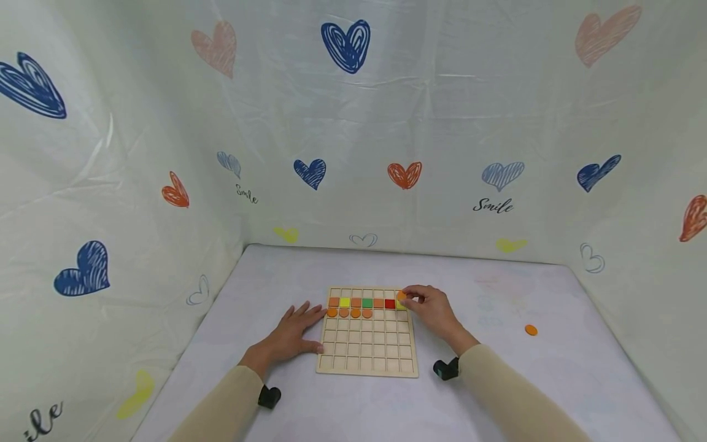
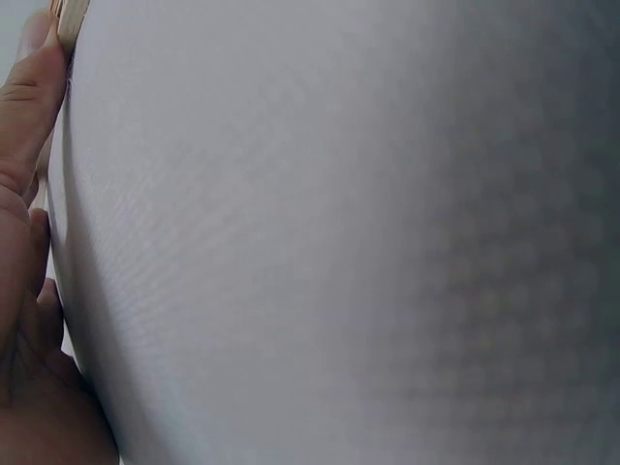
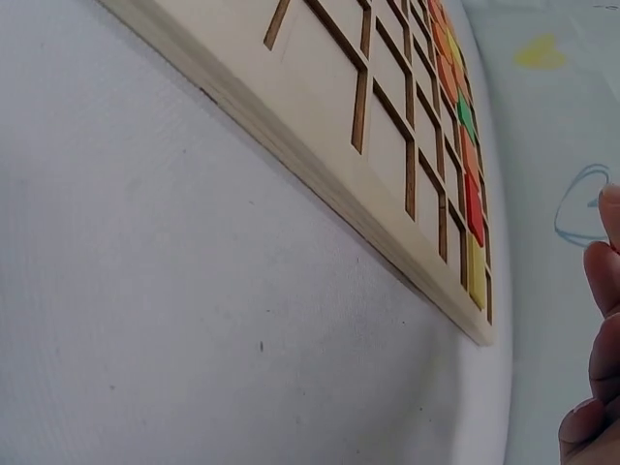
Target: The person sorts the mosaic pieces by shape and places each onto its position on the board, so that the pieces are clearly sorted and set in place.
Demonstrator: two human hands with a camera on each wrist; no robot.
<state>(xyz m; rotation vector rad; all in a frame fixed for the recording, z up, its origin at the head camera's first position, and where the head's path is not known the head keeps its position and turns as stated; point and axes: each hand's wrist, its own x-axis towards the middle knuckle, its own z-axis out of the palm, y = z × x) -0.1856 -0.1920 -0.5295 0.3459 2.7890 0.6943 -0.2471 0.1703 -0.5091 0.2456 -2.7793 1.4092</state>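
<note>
A light wooden grid board (image 1: 367, 367) lies flat on the table. Near its far side runs a row of square tiles in orange, yellow, green and red, such as the green tile (image 1: 367, 303). Below that row, several orange round discs (image 1: 355, 313) sit side by side from the left edge. My right hand (image 1: 436, 312) pinches an orange disc (image 1: 401, 295) over the far right corner, just above a yellow tile (image 3: 475, 271). My left hand (image 1: 289, 334) is spread on the table, its fingertips and thumb against the board's left edge. The left wrist view shows mostly blurred tabletop.
One loose orange disc (image 1: 531, 330) lies on the table to the right of the board. The pale tabletop (image 1: 486, 393) ends at a white curtain (image 1: 442, 123) printed with hearts, behind and on both sides.
</note>
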